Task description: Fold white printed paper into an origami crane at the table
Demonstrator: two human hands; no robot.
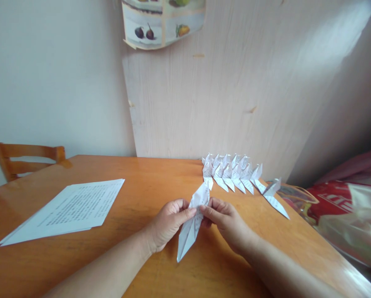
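A long, pointed piece of folded paper [188, 236], white with faint print, is held up over the table, its lower tip slanting toward me. My left hand [171, 219] pinches its left edge between thumb and fingers. On the opposite edge my right hand [224, 217] grips it the same way, the two thumbs almost meeting on the front. Beyond my hands stand several finished-looking folded paper figures [237, 176] in rows, with upright peaks and flat pointed tails. One such paper figure [275, 200] sits apart at the right.
A stack of printed paper sheets [76, 207] lies on the left of the wooden table [136, 273]. Behind the table are a pale wall panel [188, 111] and a fruit poster [163, 25]. A wooden chair [30, 151] stands far left; red and white bags [334, 207] crowd the right edge.
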